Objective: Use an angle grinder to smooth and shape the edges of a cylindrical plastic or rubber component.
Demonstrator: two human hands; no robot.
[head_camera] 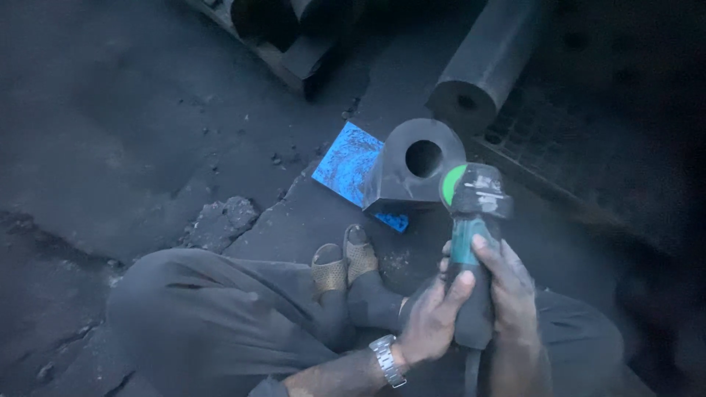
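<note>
Person squats on a dark, sooty floor w/ both hands wrapped round an angle grinder. Left hand grips the grinder's black body from the left, fingers curled over it, a metal wristwatch on that wrist. Right hand clasps the same body from the right, thumb lying up along the teal section. Grinder points away from the person, its head w/ green disc touching or just beside the right edge of a dark metal block, can't tell which. Block has a rounded top & a round hole thru it, and it stands on a blue sheet on the floor. Person's sandalled feet sit just in front of the block. Behind the block, a thick dark cylinder w/ a bored end lies near a metal grate. Chunk of rubble lies to the left.
</note>
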